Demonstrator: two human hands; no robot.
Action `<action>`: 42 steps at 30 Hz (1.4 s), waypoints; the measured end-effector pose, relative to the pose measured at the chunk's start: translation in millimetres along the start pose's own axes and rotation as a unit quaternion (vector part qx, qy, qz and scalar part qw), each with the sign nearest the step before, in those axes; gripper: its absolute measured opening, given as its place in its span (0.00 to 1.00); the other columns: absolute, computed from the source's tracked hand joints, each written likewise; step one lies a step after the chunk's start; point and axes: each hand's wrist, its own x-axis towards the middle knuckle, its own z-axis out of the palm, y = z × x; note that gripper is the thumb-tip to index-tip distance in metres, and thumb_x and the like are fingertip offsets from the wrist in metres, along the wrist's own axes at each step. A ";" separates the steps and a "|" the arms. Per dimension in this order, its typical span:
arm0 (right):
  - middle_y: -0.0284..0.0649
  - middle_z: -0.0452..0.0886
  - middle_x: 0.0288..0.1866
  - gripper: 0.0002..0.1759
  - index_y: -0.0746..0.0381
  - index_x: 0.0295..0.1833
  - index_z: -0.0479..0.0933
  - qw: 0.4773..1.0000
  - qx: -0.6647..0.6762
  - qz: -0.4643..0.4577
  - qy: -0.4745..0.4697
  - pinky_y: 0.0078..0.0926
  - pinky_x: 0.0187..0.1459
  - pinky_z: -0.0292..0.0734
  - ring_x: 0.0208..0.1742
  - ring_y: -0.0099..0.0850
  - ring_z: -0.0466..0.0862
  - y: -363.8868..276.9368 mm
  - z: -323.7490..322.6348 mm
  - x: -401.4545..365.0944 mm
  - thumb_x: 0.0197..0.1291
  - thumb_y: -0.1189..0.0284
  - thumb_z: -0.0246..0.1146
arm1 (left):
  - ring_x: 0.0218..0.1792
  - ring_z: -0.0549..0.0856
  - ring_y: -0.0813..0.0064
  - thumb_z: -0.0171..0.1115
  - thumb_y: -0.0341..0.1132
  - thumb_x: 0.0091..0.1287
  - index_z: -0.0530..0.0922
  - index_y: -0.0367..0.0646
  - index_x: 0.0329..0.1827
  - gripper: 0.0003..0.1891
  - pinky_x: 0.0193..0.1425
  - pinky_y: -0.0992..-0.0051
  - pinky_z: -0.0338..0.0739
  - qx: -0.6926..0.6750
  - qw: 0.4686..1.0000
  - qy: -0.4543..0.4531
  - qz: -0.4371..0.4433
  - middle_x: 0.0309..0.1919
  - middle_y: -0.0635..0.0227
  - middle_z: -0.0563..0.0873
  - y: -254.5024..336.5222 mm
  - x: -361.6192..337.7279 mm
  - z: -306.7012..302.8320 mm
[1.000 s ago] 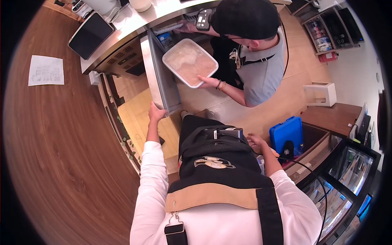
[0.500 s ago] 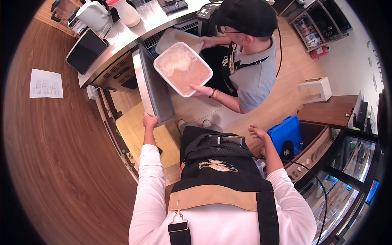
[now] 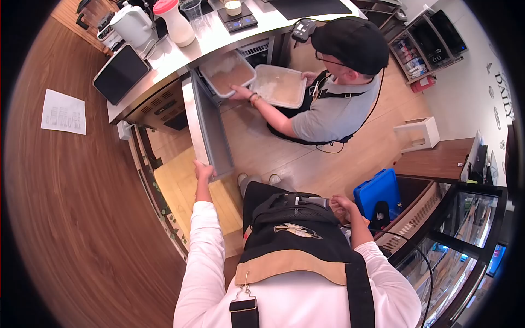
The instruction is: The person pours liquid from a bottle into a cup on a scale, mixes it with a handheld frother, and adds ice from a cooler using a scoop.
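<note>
My left hand (image 3: 204, 170) grips the outer edge of the open refrigerator door (image 3: 210, 128), its fingers wrapped round the edge. At the right side of my apron (image 3: 290, 224), my right hand (image 3: 342, 206) hangs with bent fingers; whether it holds anything is hard to see. A co-worker in a black cap (image 3: 350, 46) bends in front of the refrigerator. One of the co-worker's hands holds a white tub (image 3: 227, 76) of pale brown contents at the refrigerator opening. The other hand holds a second, lidded tub (image 3: 279, 86) against the body.
The counter (image 3: 210, 41) carries a kettle (image 3: 133, 24), a red-capped bottle (image 3: 174, 23), a scale (image 3: 238, 21) and a tablet (image 3: 121, 72). A blue case (image 3: 378, 191), a white stool (image 3: 418, 134) and a glass display case (image 3: 465, 235) stand right. A black cable hangs beside my right arm.
The co-worker has moved the front tub left and up into the refrigerator opening, and the other tub has come out to the right. My right hand has drawn in toward my apron.
</note>
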 end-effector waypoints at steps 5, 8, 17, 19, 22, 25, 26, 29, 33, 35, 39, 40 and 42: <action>0.33 0.75 0.63 0.36 0.53 0.75 0.58 0.999 0.026 -0.029 -0.001 0.31 0.41 0.73 0.53 0.30 0.78 7.9 -3.1 7.5 0.63 0.56 0.59 | 0.54 0.81 0.48 0.69 0.21 0.33 0.52 0.46 0.67 0.52 0.53 0.56 0.78 0.026 1.000 0.009 0.013 0.50 0.51 0.80 11.4 -21.2 -7.5; 0.33 0.75 0.63 0.36 0.52 0.75 0.58 0.999 0.025 -0.047 0.010 0.33 0.41 0.73 0.52 0.29 0.78 -4.3 5.1 -2.0 0.63 0.56 0.59 | 0.53 0.81 0.48 0.69 0.21 0.33 0.52 0.46 0.68 0.53 0.53 0.57 0.78 0.017 1.000 0.010 0.021 0.50 0.51 0.81 11.5 -22.1 -6.6; 0.35 0.73 0.67 0.36 0.51 0.75 0.58 0.998 0.009 -0.065 -0.003 0.34 0.44 0.73 0.57 0.31 0.77 -11.1 10.1 -5.7 0.64 0.55 0.59 | 0.53 0.81 0.48 0.68 0.22 0.33 0.52 0.48 0.69 0.53 0.53 0.57 0.78 0.002 0.999 0.024 0.025 0.49 0.52 0.81 5.7 -19.0 -0.8; 0.35 0.73 0.68 0.37 0.51 0.75 0.57 0.998 0.016 -0.057 -0.009 0.34 0.44 0.73 0.58 0.32 0.77 -4.9 9.2 0.1 0.63 0.55 0.59 | 0.53 0.81 0.48 0.68 0.22 0.33 0.53 0.47 0.69 0.53 0.53 0.57 0.78 0.011 0.999 0.028 0.024 0.50 0.52 0.81 5.7 -18.2 -2.4; 0.35 0.73 0.68 0.38 0.51 0.76 0.57 0.999 0.020 -0.036 -0.007 0.35 0.46 0.72 0.59 0.33 0.76 0.4 11.7 -1.8 0.63 0.54 0.59 | 0.54 0.81 0.49 0.67 0.21 0.32 0.52 0.48 0.70 0.54 0.54 0.56 0.77 0.021 0.999 0.021 0.022 0.50 0.52 0.81 8.7 -21.8 -6.2; 0.35 0.73 0.68 0.38 0.51 0.76 0.57 0.999 0.002 -0.032 -0.002 0.36 0.48 0.71 0.57 0.33 0.76 4.9 11.3 -9.8 0.63 0.53 0.59 | 0.55 0.80 0.48 0.68 0.21 0.32 0.52 0.47 0.70 0.55 0.55 0.57 0.77 0.013 0.999 0.020 0.028 0.51 0.51 0.81 7.9 -25.7 -5.4; 0.35 0.73 0.68 0.38 0.51 0.76 0.57 0.999 0.000 -0.034 -0.003 0.38 0.49 0.70 0.58 0.33 0.76 4.5 11.4 -11.3 0.63 0.53 0.59 | 0.55 0.80 0.48 0.68 0.21 0.32 0.52 0.47 0.71 0.55 0.55 0.57 0.77 0.009 0.999 0.020 0.027 0.51 0.51 0.80 7.0 -23.2 -5.2; 0.35 0.73 0.68 0.38 0.51 0.76 0.57 0.999 -0.014 -0.042 -0.003 0.42 0.51 0.69 0.59 0.34 0.76 8.4 9.8 -3.5 0.63 0.53 0.58 | 0.55 0.80 0.47 0.68 0.22 0.32 0.52 0.47 0.71 0.55 0.55 0.56 0.77 0.003 1.000 0.013 0.015 0.52 0.50 0.80 7.4 -21.6 -5.6; 0.35 0.73 0.69 0.39 0.51 0.76 0.57 0.998 -0.035 -0.054 -0.001 0.47 0.54 0.67 0.61 0.35 0.76 -0.9 9.2 -9.5 0.62 0.52 0.58 | 0.55 0.80 0.46 0.69 0.22 0.33 0.52 0.47 0.70 0.55 0.54 0.56 0.78 0.024 0.999 0.028 0.022 0.52 0.48 0.80 7.8 -20.5 -7.2; 0.35 0.73 0.69 0.39 0.51 0.77 0.56 0.998 -0.034 -0.055 -0.002 0.48 0.55 0.66 0.62 0.35 0.75 -1.5 8.7 -8.6 0.62 0.52 0.58 | 0.54 0.80 0.45 0.69 0.22 0.33 0.52 0.46 0.69 0.53 0.54 0.56 0.78 0.023 0.999 0.019 0.025 0.51 0.48 0.80 8.6 -23.1 -7.5; 0.35 0.71 0.71 0.40 0.50 0.77 0.55 0.998 -0.046 -0.046 -0.001 0.48 0.56 0.65 0.64 0.35 0.75 -0.9 6.8 -13.8 0.62 0.52 0.57 | 0.53 0.81 0.45 0.69 0.22 0.33 0.53 0.45 0.66 0.51 0.53 0.56 0.78 0.024 0.999 0.003 0.025 0.50 0.48 0.81 5.1 -18.1 -4.5; 0.35 0.71 0.71 0.40 0.50 0.78 0.54 0.998 -0.052 -0.045 -0.004 0.48 0.56 0.65 0.64 0.35 0.75 -1.2 6.8 -15.9 0.63 0.52 0.57 | 0.53 0.81 0.46 0.69 0.22 0.32 0.53 0.45 0.65 0.50 0.52 0.56 0.78 0.022 1.000 0.000 0.022 0.50 0.48 0.81 3.9 -15.4 -3.8; 0.34 0.71 0.71 0.40 0.50 0.77 0.55 0.998 -0.052 -0.036 -0.006 0.47 0.56 0.65 0.64 0.35 0.75 -0.7 5.6 -15.3 0.63 0.52 0.58 | 0.53 0.81 0.46 0.69 0.22 0.32 0.54 0.45 0.64 0.50 0.52 0.55 0.78 0.019 1.000 -0.006 0.017 0.50 0.49 0.81 3.3 -13.2 -2.9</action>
